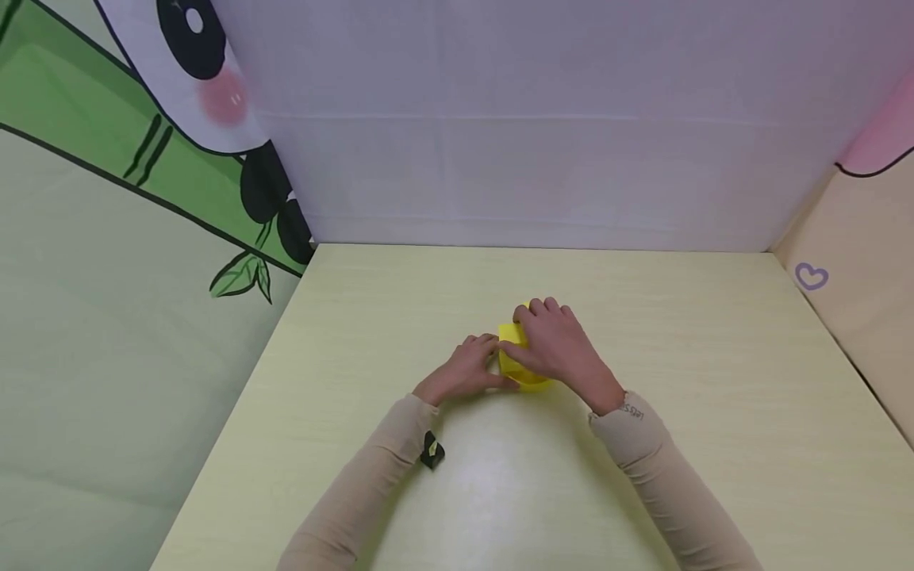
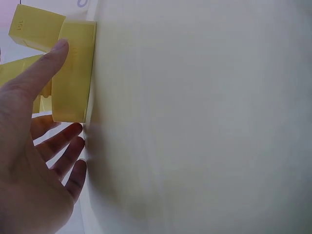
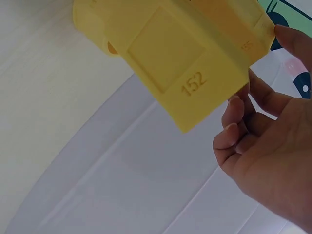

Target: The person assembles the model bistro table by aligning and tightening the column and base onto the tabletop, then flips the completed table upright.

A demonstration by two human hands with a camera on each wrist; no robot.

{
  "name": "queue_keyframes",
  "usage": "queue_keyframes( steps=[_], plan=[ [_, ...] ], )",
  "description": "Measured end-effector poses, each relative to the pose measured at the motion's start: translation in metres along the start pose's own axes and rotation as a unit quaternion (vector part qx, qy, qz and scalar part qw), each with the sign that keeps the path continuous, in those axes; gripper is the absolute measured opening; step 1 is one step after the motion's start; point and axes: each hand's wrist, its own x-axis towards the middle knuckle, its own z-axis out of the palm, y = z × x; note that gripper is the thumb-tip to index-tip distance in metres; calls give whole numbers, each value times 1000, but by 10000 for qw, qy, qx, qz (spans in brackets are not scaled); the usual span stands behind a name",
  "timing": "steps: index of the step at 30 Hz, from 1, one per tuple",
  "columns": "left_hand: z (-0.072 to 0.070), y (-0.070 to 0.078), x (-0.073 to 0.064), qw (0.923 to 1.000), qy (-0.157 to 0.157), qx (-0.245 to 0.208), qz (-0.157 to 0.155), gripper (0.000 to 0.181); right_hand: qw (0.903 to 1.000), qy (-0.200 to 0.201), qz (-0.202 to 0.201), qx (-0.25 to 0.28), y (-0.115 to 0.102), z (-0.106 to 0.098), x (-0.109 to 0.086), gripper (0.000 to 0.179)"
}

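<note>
Sleeves (image 1: 357,484): cropped low in head view; black object (image 1: 432,450) beside the left one unidentifiable.
Left hand (image 1: 467,369): thumb on the yellow piece (image 3: 180,53), fingers loosely spread.
Right hand (image 1: 560,341): grips it, partly hiding it.
Yellow piece: between the hands, over the desk (image 1: 714,341); "152" legible, joins unclear.
Backdrop (image 1: 557,151): cut off above.

A pale table (image 1: 714,341) meets a creased lilac backdrop (image 1: 543,174) and cartoon-printed left wall (image 1: 121,333).
</note>
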Motion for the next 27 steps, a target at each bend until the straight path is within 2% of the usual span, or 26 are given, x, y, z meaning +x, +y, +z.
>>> queue_keyframes(
  steps=[5,12,18,23,27],
  plan=[
    [0,-1,0,10000,-11,-30,19,78,9997,-7,173,-199,2,-3,-4,52],
    [-1,-1,-1,10000,-33,-72,0,78,9999,40,-111,-43,4,-4,-6,43],
    [-1,-1,0,10000,-59,-65,20,77,9997,-62,73,-223,2,-5,-10,47],
    [-1,-1,-1,10000,-67,-61,19,77,9997,-148,-205,-63,2,-9,-13,46],
    [-1,-1,-1,10000,-77,-45,11,82,9994,-101,-286,-187,2,-9,-14,44]
  ],
)
